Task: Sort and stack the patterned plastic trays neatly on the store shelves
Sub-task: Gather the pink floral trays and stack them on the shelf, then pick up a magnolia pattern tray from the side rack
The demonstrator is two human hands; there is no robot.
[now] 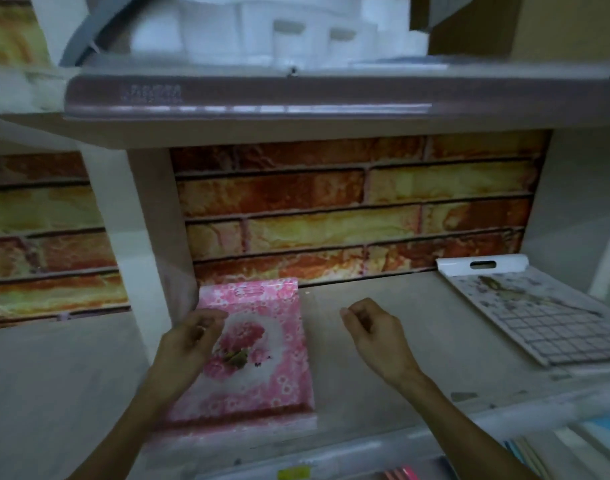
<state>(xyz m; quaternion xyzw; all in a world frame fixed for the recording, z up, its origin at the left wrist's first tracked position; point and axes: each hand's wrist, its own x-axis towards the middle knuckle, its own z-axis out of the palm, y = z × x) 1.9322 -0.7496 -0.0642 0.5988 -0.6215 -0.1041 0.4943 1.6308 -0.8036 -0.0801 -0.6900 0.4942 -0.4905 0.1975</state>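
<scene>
While both hands hover loosely curled, pink floral tray (258, 344) lies flat.

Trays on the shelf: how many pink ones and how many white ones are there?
Pink flowered plastic tray stack: 1
White grid-patterned plastic tray stack: 1
Total: 2 stacks; the number of trays in each cannot be told.

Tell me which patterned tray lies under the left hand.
The pink floral tray, at the shelf's left end; the left hand hovers over its edge. The grey grid-patterned tray lies far right.
</scene>
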